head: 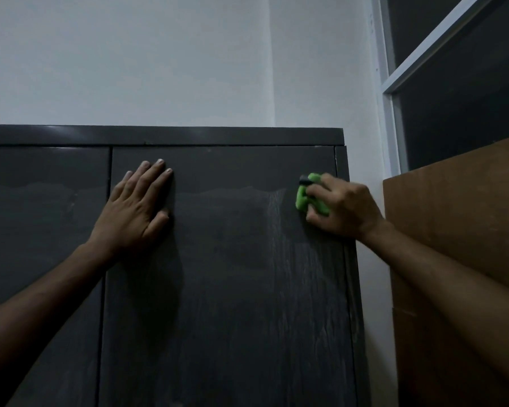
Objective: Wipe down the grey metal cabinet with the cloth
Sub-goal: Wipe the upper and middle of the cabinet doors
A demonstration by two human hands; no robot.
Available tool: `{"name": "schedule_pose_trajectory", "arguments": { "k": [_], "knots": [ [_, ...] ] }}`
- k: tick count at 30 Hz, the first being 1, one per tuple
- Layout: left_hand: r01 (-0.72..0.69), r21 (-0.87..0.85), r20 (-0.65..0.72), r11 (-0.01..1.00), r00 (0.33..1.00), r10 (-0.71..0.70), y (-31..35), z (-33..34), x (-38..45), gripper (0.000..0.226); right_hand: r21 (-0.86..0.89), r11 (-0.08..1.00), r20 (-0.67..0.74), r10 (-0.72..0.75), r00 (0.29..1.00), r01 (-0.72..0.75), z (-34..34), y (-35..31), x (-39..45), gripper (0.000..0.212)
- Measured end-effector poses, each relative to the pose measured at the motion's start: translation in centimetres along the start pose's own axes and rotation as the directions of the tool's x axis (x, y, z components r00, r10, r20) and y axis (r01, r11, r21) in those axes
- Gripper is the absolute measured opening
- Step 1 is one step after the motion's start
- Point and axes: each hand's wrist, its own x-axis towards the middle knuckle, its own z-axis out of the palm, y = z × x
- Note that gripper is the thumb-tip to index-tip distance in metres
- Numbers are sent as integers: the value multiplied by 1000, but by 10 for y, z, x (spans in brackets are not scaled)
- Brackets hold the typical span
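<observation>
Dim room, pale painted wall (159, 60) behind and above. Dark-paned window (465, 83) with a light frame at upper right. Flat brown board (459, 230) (cardboard or wood, hard to say) leaning just right of the cabinet (224, 289), a strip of wall between them.

Dark grey metal cabinet, smooth and faintly glossy, filling the lower middle and left. Flat top band, two doors with a thin vertical seam between. Upper strip of the doors darker and cleaner-looking, with a wavy edge; below it a dull, hazy film, and pale vertical streaks down the right door.

Left hand (135, 210) pressed flat on the right door near the seam, fingers straight and together, thumb out to the side, holding nothing.

Right hand (341, 210) curled round a bright green cloth (309, 196), bunched into a small wad, held against the right door close to its upper right corner. Small dark patch at the cloth's top edge, unclear what.
</observation>
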Motion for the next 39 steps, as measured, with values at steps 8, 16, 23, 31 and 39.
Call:
{"name": "schedule_pose_trajectory", "arguments": {
  "k": [8, 16, 23, 31, 39],
  "knots": [
    [-15, 8, -10, 1000, 1000, 15, 0, 0, -1, 78, 44, 935, 152, -354, 923, 352, -1, -7, -2, 31],
    [-9, 11, -29, 1000, 1000, 10, 0, 3, -2, 76, 94, 977, -50, -189, 981, 193, 28, -55, 2, 24],
    [-7, 25, -15, 1000, 1000, 7, 1, 3, -3, 76, 16, 999, -199, 32, 980, -30, 22, -35, 38, 26],
    [1, 28, -14, 1000, 1000, -1, 1, 2, -2, 76, 30, 944, -94, -324, 941, 328, 30, -40, 23, 27],
    [-11, 50, -28, 999, 1000, 12, -1, 4, -2, 75, -85, 972, -198, -231, 952, 218, 45, -43, 23, 37]
  ]
}}
